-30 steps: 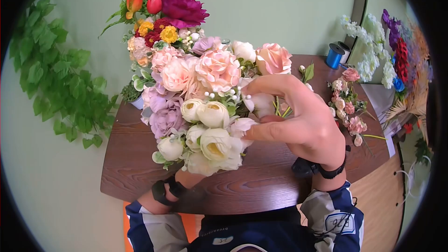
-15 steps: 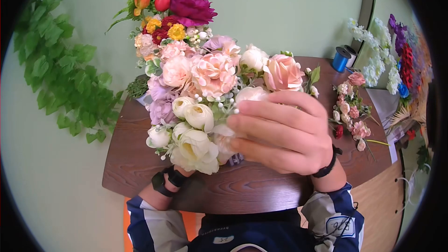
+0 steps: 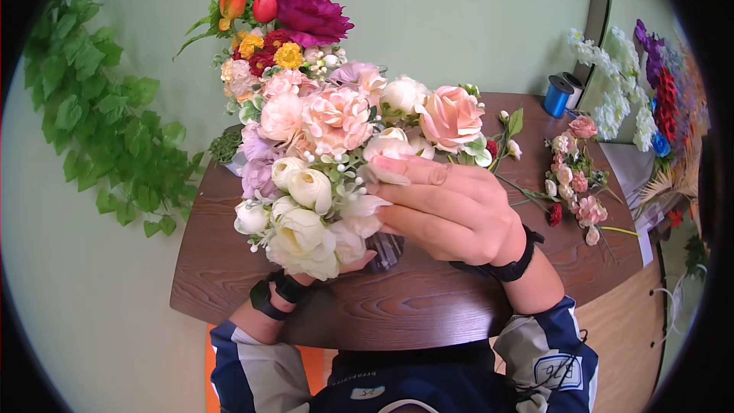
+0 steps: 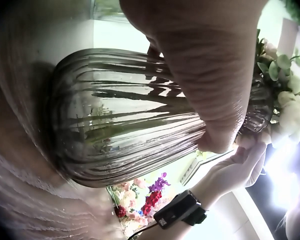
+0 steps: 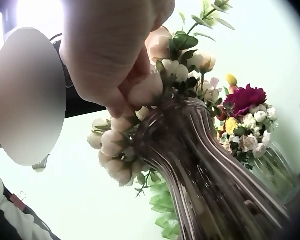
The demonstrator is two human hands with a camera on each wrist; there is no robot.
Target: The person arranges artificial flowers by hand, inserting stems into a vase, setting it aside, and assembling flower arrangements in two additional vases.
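A bouquet of cream ranunculus (image 3: 300,239), pink blooms (image 3: 336,118) and a pink rose (image 3: 451,117) stands in a ribbed glass vase (image 4: 120,125), with stems visible inside. My left hand (image 4: 205,65) curls round the vase's upper part; in the head view only part of that hand (image 3: 355,262) shows below the flowers. At the bouquet's right front, my right hand (image 3: 451,206) has its fingers bent together over pale petals. The right wrist view shows this hand (image 5: 112,55) pinching a pale bloom (image 5: 146,91) beside the vase's mouth (image 5: 175,112).
Behind the bouquet stands a second arrangement with a magenta bloom (image 3: 313,18) in a glass vase (image 5: 277,172). Loose flower stems (image 3: 573,183) lie on the table (image 3: 229,275) at the right, near a blue spool (image 3: 557,97). A small potted plant (image 3: 226,147) stands at left.
My right hand has gone from spread thumb and fingers to fingers held together, moving slightly down and left. The bouquet's front has shifted left, and the pink rose sits further left than half a second ago.
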